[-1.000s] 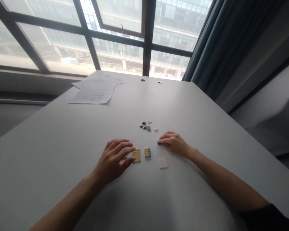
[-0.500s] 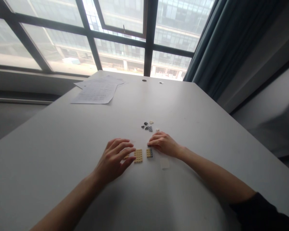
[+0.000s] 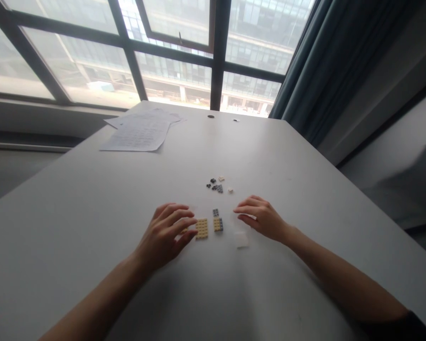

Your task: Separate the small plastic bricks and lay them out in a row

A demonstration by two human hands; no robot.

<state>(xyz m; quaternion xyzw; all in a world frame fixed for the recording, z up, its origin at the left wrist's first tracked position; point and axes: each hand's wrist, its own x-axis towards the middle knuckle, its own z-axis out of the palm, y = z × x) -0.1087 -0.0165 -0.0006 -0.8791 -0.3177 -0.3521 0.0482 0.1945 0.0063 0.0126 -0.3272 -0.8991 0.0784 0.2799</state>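
My left hand (image 3: pixel 172 229) is open, its fingers spread at the left edge of a tan studded building plate (image 3: pixel 201 228). Partly behind those fingers lies another tan piece (image 3: pixel 184 230). Right of the tan plate sits a small tan and blue-grey brick assembly (image 3: pixel 217 224), with a grey studded brick (image 3: pixel 215 212) just beyond it. My right hand (image 3: pixel 257 215) is open with nothing in it, a little to the right of the grey brick. A white flat piece (image 3: pixel 241 239) lies on the table below my right fingers.
Farther off lie several small black pieces (image 3: pixel 213 180), a grey plate (image 3: pixel 220 188) and small white pieces (image 3: pixel 230 190). Printed sheets (image 3: pixel 138 132) rest at the far left of the white table (image 3: pixel 277 293). Windows and a dark curtain stand beyond.
My right hand has let go of the grey brick and moved right, uncovering it behind the tan and blue-grey assembly. My left hand stays nearly in place.
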